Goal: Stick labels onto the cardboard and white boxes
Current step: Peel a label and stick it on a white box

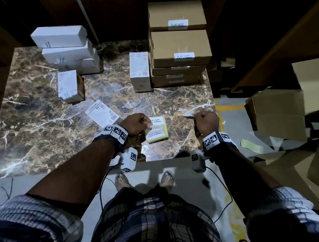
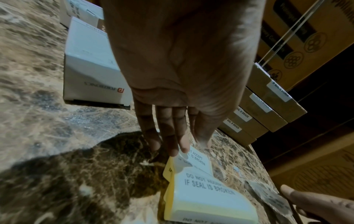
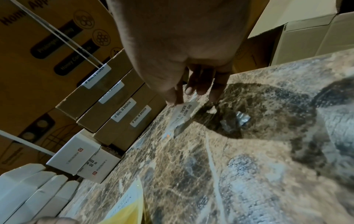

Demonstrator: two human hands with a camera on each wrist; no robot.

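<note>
A yellow-backed pad of "DO NOT ACCEPT IF SEAL IS BROKEN" labels lies on the marble table near its front edge. My left hand pinches the far corner of the pad's top sheet, which curls up. To the right, my right hand pinches one peeled label just above the table. A stack of cardboard boxes, each bearing a label, stands at the back right. One upright white box stands beside it.
More white boxes are piled at the back left, one white box stands in front of them, and a flat white box lies left of my left hand. Large cartons crowd the floor right of the table.
</note>
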